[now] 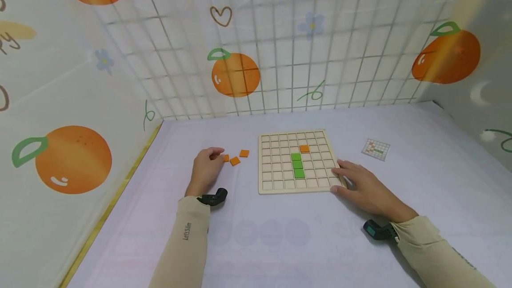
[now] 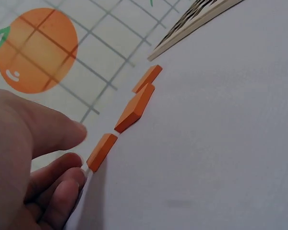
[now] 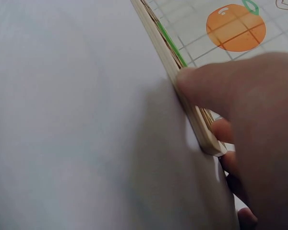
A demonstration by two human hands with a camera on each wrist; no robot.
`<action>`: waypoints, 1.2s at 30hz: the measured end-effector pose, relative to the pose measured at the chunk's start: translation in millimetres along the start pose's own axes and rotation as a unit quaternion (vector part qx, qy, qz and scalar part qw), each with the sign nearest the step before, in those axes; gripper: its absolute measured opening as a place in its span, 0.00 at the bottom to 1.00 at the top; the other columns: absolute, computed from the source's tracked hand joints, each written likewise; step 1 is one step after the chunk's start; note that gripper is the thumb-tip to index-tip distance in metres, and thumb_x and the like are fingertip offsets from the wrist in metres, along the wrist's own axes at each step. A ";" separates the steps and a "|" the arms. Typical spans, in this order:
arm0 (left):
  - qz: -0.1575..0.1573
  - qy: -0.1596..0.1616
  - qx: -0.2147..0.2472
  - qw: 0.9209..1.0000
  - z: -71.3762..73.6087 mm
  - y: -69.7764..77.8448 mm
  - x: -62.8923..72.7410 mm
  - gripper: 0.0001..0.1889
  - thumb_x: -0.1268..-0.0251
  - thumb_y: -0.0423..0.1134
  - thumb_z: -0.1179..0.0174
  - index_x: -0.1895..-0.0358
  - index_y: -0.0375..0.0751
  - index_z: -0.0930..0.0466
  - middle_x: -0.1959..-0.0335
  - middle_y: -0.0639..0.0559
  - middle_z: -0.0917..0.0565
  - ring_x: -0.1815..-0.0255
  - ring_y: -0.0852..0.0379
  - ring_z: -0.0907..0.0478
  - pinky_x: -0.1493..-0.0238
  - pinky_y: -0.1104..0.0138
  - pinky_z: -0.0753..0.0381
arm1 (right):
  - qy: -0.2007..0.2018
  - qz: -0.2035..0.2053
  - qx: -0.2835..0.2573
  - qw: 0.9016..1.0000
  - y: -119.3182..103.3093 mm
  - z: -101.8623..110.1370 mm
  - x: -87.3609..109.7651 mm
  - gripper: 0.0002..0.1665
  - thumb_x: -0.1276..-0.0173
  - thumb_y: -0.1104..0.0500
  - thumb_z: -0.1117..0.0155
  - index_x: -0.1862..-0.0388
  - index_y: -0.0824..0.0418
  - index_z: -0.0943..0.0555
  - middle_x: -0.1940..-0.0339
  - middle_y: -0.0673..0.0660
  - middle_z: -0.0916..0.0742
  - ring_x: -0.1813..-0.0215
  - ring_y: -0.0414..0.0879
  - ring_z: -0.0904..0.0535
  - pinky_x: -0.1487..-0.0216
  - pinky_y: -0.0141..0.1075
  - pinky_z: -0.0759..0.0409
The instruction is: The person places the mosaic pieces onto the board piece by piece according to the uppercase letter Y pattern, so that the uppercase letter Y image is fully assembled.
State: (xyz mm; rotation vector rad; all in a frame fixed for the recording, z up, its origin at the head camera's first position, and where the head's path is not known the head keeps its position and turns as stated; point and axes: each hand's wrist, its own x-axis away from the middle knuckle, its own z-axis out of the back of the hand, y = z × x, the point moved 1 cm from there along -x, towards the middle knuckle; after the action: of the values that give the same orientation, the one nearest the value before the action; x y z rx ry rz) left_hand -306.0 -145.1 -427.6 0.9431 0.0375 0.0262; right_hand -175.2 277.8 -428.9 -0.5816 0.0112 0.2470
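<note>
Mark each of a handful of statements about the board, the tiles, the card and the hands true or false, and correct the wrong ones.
1. The green tiles sit in a line on the grid board. True.
2. The small card lies left of the board. False: the card lies right of it.
3. Three loose orange tiles lie near the left hand. True.
4. The right hand is clear of the board. False: its fingers touch the board.
5. One orange tile is on the board. True.
</note>
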 end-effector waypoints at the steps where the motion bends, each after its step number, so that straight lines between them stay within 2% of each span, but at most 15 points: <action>1: 0.000 -0.006 -0.005 1.000 0.5 -1.0 -0.5 0.17 0.30 0.43 0.41 0.42 0.44 0.18 0.49 0.49 0.23 0.48 0.49 0.28 0.48 0.57 0.27 | 0.000 -0.001 0.000 1.000 -0.1 0.0 0.0 0.40 0.30 0.38 0.36 0.29 0.62 0.27 0.22 0.65 0.36 0.23 0.67 0.45 0.30 0.65 0.46; 8: -0.018 -0.034 -0.067 0.997 3.1 -5.7 -3.1 0.19 0.30 0.38 0.43 0.39 0.39 0.19 0.48 0.45 0.26 0.49 0.48 0.31 0.46 0.57 0.29 | -0.002 -0.004 -0.002 1.000 -0.4 -2.7 -1.3 0.42 0.31 0.37 0.36 0.28 0.61 0.28 0.22 0.65 0.36 0.23 0.66 0.45 0.30 0.64 0.45; 13: -0.031 -0.032 -0.092 0.995 2.6 -5.1 -1.8 0.19 0.29 0.36 0.43 0.38 0.37 0.20 0.49 0.44 0.26 0.50 0.48 0.31 0.47 0.57 0.29 | -0.001 -0.002 -0.001 1.000 -1.1 -2.3 -1.6 0.42 0.31 0.37 0.36 0.28 0.61 0.28 0.22 0.65 0.36 0.23 0.66 0.45 0.30 0.64 0.45; 20: -0.033 -0.008 -0.076 0.997 1.3 -5.9 -1.1 0.16 0.31 0.37 0.40 0.43 0.39 0.17 0.49 0.44 0.25 0.51 0.48 0.28 0.47 0.56 0.28 | 0.000 0.003 0.001 1.000 -2.0 -0.2 -2.1 0.40 0.30 0.39 0.35 0.28 0.62 0.27 0.22 0.66 0.36 0.23 0.67 0.45 0.30 0.64 0.46; 25: -0.042 0.009 -0.065 0.997 1.2 -7.0 -1.1 0.14 0.34 0.35 0.37 0.46 0.40 0.17 0.54 0.44 0.23 0.53 0.48 0.27 0.50 0.57 0.27 | 0.000 0.005 0.004 1.000 -0.8 -1.4 -2.7 0.41 0.30 0.38 0.36 0.28 0.62 0.27 0.22 0.66 0.36 0.23 0.67 0.45 0.30 0.64 0.46; 36: -0.038 0.028 -0.033 0.998 -4.3 -12.1 -0.8 0.13 0.34 0.33 0.38 0.48 0.42 0.18 0.56 0.47 0.21 0.54 0.49 0.25 0.52 0.58 0.25 | -0.003 -0.006 0.010 1.000 -0.8 -2.2 -0.8 0.41 0.30 0.38 0.36 0.28 0.61 0.27 0.23 0.65 0.35 0.24 0.67 0.44 0.30 0.65 0.45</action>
State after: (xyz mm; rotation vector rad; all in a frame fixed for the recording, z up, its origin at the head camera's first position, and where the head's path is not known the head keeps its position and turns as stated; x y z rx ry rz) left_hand -306.9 -148.8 -439.8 0.8741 0.1229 -0.0165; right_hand -175.7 275.8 -430.3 -0.5607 0.0040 0.2364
